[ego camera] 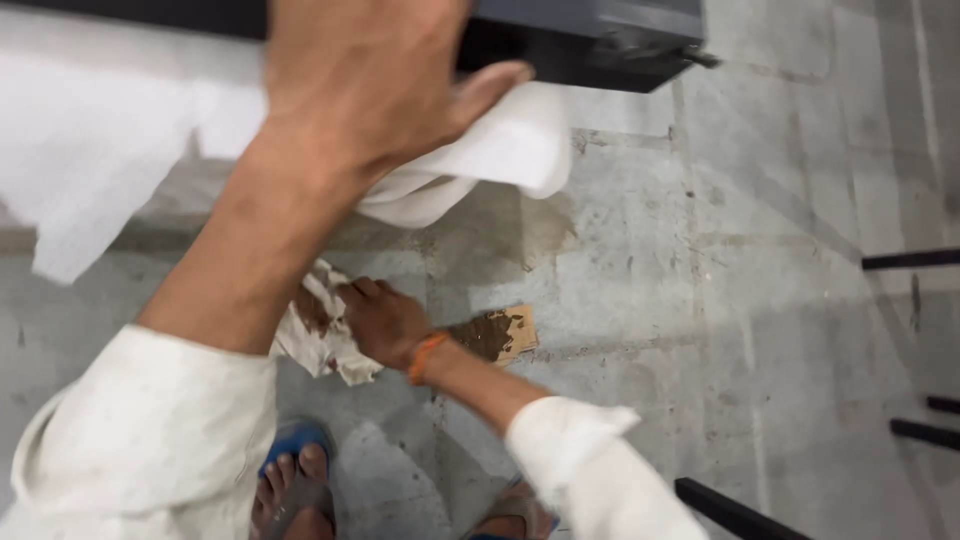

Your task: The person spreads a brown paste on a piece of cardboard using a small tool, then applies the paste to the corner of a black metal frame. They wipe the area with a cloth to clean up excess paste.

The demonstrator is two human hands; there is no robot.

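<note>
- At the far left of the view, a large sheet of white cloth (90, 150) hangs down from the top, with our white sleeve (140, 440) below it.
- Up from that sleeve rises our left hand (370, 80), raised close to the camera — its palm is pressed flat, fingers spread and not clenched, on a fold of the white cloth against the underside of a dark grey machine edge (590, 40).
- Beneath it, low over the floor, our right hand (385, 322) has its fingers curled tight round a crumpled, brown-stained rag (315, 335); an orange thread band (427, 356) circles that wrist.
- Below the rag, we see our feet in blue sandals (295, 445).
- Just to the right of the right hand lies a small scrap of cardboard (500, 333) smeared with dark brown grime, flat on the grey concrete floor (700, 250) — near the hand, not touching it.
- At the far right, black bars (910, 260) cross the floor.
</note>
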